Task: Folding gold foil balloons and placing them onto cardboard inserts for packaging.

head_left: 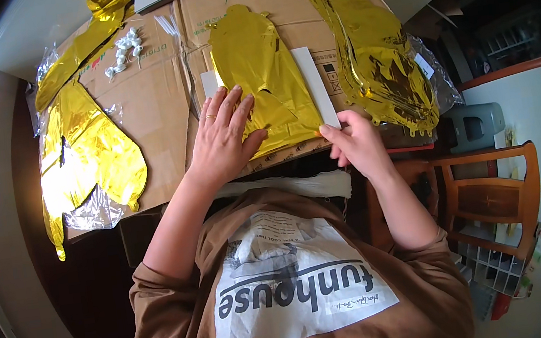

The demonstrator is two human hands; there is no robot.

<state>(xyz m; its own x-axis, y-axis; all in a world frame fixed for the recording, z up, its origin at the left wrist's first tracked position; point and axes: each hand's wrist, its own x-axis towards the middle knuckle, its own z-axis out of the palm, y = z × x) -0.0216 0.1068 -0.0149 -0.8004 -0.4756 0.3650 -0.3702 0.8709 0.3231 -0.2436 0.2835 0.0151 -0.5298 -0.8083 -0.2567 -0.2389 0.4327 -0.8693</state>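
A flat gold foil balloon lies in front of me on top of a white board, whose edges show on both sides of it. My left hand rests on the balloon's left side, fingers stretched out and lying flat. At the near right corner, my right hand pinches the foil edge together with the board's corner between thumb and fingers. How much of each sits inside that pinch is partly hidden.
Brown cardboard covers the table. More gold foil balloons lie at left and right, with clear plastic wrap around them. White knotted pieces and thin white sticks lie at the back. A wooden chair stands at right.
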